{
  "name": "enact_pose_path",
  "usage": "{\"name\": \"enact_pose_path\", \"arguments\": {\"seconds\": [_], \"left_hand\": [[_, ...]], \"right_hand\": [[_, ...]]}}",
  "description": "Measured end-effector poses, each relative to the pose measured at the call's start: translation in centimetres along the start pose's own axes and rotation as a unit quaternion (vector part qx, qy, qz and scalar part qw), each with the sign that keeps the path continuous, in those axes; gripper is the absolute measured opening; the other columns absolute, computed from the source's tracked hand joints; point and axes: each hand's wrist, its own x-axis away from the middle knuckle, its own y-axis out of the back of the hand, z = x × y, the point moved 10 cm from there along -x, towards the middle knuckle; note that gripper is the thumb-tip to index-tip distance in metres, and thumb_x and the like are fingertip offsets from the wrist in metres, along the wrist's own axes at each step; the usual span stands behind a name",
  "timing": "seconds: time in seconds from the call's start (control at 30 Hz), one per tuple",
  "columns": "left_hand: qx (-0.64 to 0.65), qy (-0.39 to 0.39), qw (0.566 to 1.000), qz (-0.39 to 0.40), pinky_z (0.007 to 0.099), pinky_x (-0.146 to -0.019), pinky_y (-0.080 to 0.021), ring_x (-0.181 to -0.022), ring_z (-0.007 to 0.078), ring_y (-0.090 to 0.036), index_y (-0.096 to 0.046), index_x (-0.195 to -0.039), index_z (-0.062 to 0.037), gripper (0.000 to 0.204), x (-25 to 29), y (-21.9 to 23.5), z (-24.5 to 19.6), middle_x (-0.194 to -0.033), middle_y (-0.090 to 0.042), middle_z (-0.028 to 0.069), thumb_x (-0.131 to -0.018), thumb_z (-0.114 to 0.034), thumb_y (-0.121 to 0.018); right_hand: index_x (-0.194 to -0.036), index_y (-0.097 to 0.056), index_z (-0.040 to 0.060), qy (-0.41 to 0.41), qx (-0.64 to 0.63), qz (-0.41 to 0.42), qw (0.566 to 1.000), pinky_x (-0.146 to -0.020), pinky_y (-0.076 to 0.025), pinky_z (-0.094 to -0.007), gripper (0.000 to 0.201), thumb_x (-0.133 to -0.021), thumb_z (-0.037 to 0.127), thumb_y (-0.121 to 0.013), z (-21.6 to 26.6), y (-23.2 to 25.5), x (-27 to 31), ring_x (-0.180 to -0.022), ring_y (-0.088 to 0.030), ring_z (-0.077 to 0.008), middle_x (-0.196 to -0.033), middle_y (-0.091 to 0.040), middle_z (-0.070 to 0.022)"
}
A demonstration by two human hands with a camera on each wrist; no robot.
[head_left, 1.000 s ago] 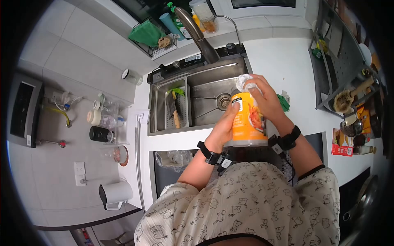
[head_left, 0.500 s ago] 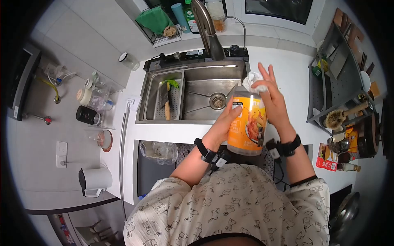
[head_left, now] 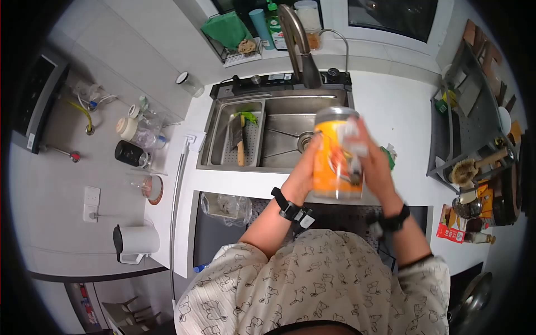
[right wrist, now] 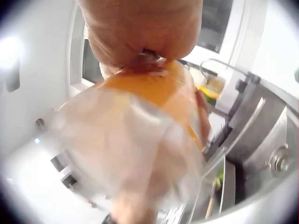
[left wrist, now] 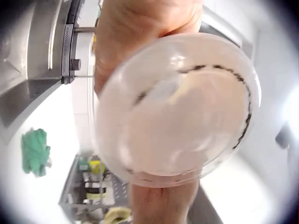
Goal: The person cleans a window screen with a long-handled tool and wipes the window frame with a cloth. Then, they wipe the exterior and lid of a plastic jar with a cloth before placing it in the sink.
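A clear plastic jar with an orange printed label [head_left: 329, 159] is held up over the sink's front edge. My left hand [head_left: 302, 174] grips it round its left side, thumb on the label. On the jar's right side my right hand [head_left: 375, 163], blurred by motion, holds a crumpled white cloth [head_left: 354, 143] against the label. In the left wrist view the clear round jar bottom [left wrist: 182, 126], with dark marks along its ring, hides most of the left hand's fingers. The right wrist view shows the jar's blurred base [right wrist: 117, 135] below the orange label.
Behind the jar is a steel sink [head_left: 282, 106] with a tall faucet [head_left: 298, 42]. Its perforated tray [head_left: 254, 137] holds a knife [head_left: 239, 142] and a green leaf. A green cloth [head_left: 388, 159] lies on the right counter, near a grey rack [head_left: 446, 131].
The right hand has moved the white cloth from the jar's top rim down onto the label's right side. The jar has tipped more upright and turned slightly in the left hand.
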Motion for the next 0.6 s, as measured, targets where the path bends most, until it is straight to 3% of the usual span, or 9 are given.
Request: {"name": "enact_pose_path", "arguments": {"seconds": [0.07, 0.17, 0.23, 0.3, 0.37, 0.43, 0.5, 0.53, 0.6], "left_hand": [[-0.001, 0.01, 0.999, -0.033, 0.0397, -0.092, -0.044, -0.108, 0.0253, -0.052, -0.039, -0.128, -0.0048, 0.063, -0.3, 2.6, -0.6, -0.125, -0.048, 0.0147, -0.088, -0.054, -0.039], [0.059, 0.027, 0.997, -0.05, 0.0377, -0.087, -0.047, -0.1, 0.0239, -0.057, -0.042, -0.124, -0.0032, 0.057, 0.3, 1.0, -0.3, -0.114, -0.055, 0.0141, -0.089, -0.049, -0.043], [0.027, 0.03, 0.998, -0.046, 0.0382, -0.088, -0.047, -0.101, 0.0243, -0.056, -0.041, -0.124, -0.0027, 0.058, 0.6, 2.3, 1.4, -0.115, -0.054, 0.0144, -0.089, -0.049, -0.042], [-0.005, 0.036, 0.999, -0.036, 0.0387, -0.088, -0.046, -0.102, 0.0248, -0.056, -0.041, -0.124, -0.0023, 0.059, 0.9, 2.0, 2.4, -0.117, -0.053, 0.0146, -0.089, -0.049, -0.042], [0.06, 0.091, 0.994, -0.013, 0.0396, -0.09, -0.045, -0.107, 0.0253, -0.053, -0.035, -0.13, -0.0062, 0.057, 1.7, 0.6, 3.3, -0.123, -0.049, 0.0142, -0.09, -0.046, -0.043], [0.117, 0.108, 0.987, 0.036, 0.0396, -0.093, -0.042, -0.113, 0.025, -0.048, -0.027, -0.135, -0.0102, 0.062, 1.8, 0.1, 3.1, -0.129, -0.043, 0.0129, -0.088, -0.042, -0.05], [-0.014, -0.005, 0.993, 0.121, 0.0395, -0.096, -0.04, -0.117, 0.0244, -0.045, -0.021, -0.138, -0.0114, 0.072, 1.5, -1.1, 0.5, -0.132, -0.039, 0.0121, -0.083, -0.039, -0.058], [-0.046, -0.033, 0.992, 0.111, 0.0386, -0.097, -0.039, -0.118, 0.0239, -0.044, -0.02, -0.137, -0.0089, 0.079, 1.5, -1.8, -0.5, -0.131, -0.04, 0.0119, -0.079, -0.04, -0.063], [-0.038, -0.01, 0.993, 0.112, 0.0376, -0.096, -0.04, -0.117, 0.0236, -0.045, -0.021, -0.137, -0.0083, 0.08, 1.3, -1.4, -0.4, -0.131, -0.04, 0.012, -0.079, -0.04, -0.064]], "right_hand": [[-0.106, -0.059, 0.0067, -0.049, -0.034, 0.02, 0.998, -0.109, -0.012, -0.039, 0.043, -0.072, -0.014, -0.041, -0.6, -2.0, 3.5, -0.136, -0.013, -0.03, -0.136, -0.04, -0.0128], [-0.106, -0.059, 0.0072, -0.049, -0.03, 0.027, 0.998, -0.109, -0.011, -0.0391, 0.049, -0.068, -0.018, -0.039, 0.1, -2.6, 4.8, -0.136, -0.013, -0.0301, -0.138, -0.037, -0.0119], [-0.107, -0.059, 0.0085, 0.075, 0.131, 0.065, 0.986, -0.109, -0.01, -0.0399, 0.051, -0.067, -0.018, -0.041, 1.8, -2.3, 1.8, -0.136, -0.011, -0.0304, -0.139, -0.034, -0.0109], [-0.106, -0.059, 0.0097, 0.105, 0.182, -0.008, 0.978, -0.108, -0.016, -0.0385, 0.039, -0.075, -0.009, -0.045, 2.1, -0.2, -1.3, -0.134, -0.021, -0.03, -0.135, -0.039, -0.0127], [-0.105, -0.059, 0.0094, 0.019, -0.051, -0.02, 0.998, -0.104, -0.023, -0.036, 0.024, -0.085, 0.006, -0.046, 0.5, 0.9, -3.0, -0.128, -0.031, -0.0279, -0.13, -0.043, -0.0149], [-0.107, -0.057, 0.0074, 0.014, 0.031, -0.003, 0.999, -0.098, -0.031, -0.0311, 0.024, -0.092, 0.018, -0.043, 0.7, 1.1, -2.9, -0.118, -0.042, -0.0224, -0.122, -0.049, -0.0139], [-0.11, -0.054, 0.0057, -0.109, -0.171, -0.02, 0.979, -0.093, -0.036, -0.0284, 0.025, -0.093, 0.02, -0.042, -1.9, 1.6, -2.8, -0.107, -0.051, -0.0186, -0.114, -0.056, -0.0098], [-0.111, -0.053, 0.0049, -0.073, -0.23, -0.035, 0.97, -0.088, -0.04, -0.0263, 0.027, -0.094, 0.022, -0.041, -1.0, 2.1, -3.6, -0.095, -0.057, -0.015, -0.106, -0.059, -0.0058], [-0.115, -0.051, 0.0066, -0.149, -0.184, -0.054, 0.97, -0.088, -0.04, -0.0266, 0.03, -0.094, 0.025, -0.041, -2.6, 4.1, -4.1, -0.093, -0.057, -0.0155, -0.11, -0.058, -0.0076]]}}
